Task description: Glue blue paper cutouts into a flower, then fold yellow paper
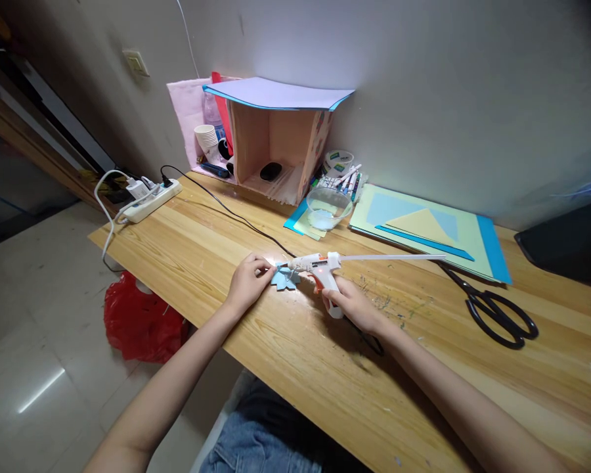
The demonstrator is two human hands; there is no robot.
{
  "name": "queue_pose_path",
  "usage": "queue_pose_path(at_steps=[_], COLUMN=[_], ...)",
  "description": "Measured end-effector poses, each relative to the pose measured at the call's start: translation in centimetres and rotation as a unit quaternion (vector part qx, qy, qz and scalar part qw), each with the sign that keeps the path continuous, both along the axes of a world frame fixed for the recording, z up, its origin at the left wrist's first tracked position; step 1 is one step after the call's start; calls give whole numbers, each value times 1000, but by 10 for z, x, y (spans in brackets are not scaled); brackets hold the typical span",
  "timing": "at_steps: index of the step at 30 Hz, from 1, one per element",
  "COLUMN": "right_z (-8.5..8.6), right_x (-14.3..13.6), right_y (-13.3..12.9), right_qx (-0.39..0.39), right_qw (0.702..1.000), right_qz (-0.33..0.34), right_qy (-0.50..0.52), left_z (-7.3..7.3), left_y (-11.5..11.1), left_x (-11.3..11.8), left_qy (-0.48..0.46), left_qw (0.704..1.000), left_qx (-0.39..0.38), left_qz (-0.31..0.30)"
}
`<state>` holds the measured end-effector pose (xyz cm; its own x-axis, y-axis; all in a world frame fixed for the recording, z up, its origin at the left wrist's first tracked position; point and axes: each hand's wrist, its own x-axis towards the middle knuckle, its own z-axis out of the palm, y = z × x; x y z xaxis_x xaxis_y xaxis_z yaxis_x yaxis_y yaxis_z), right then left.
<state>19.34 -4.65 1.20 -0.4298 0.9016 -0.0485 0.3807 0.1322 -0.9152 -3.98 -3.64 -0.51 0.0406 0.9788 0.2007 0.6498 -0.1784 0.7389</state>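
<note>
My right hand (352, 303) is wrapped round the handle of a white hot glue gun (329, 266) with an orange trigger. A long clear glue stick (394, 257) juts from the back of the gun. Its nozzle points left, over a small light-blue paper cutout (286, 284) with a notched edge, which lies on the wooden table (256, 348). My left hand (249, 284) has its fingertips pinched together at the cutout's left edge, close to the nozzle. The nozzle hides part of the paper, so I cannot tell whether they touch.
Black scissors (502, 315) lie at the right, near stacked coloured paper (495, 246). A clear plastic bowl (329, 209), markers (357, 184) and an open box (270, 141) stand at the back. A black cord (231, 210) leads from the power strip (152, 200). A red bag (140, 322) hangs below the left edge.
</note>
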Motion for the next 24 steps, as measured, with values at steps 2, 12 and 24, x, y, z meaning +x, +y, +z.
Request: queue_pose_path(at_steps=[2, 12, 24], right_z=[-1, 0, 8], right_x=[0, -3, -4], right_y=[0, 0, 0], right_qx=[-6, 13, -12], right_qw=[1000, 1000, 999], right_qz=[3, 3, 19], right_qy=[5, -8, -34], left_z=[-1, -4, -4], left_y=[1, 2, 3], left_x=[0, -1, -1], left_qy=[-9, -29, -35], left_qw=[1000, 1000, 999], left_qx=[0, 6, 8], left_qz=[1, 2, 0])
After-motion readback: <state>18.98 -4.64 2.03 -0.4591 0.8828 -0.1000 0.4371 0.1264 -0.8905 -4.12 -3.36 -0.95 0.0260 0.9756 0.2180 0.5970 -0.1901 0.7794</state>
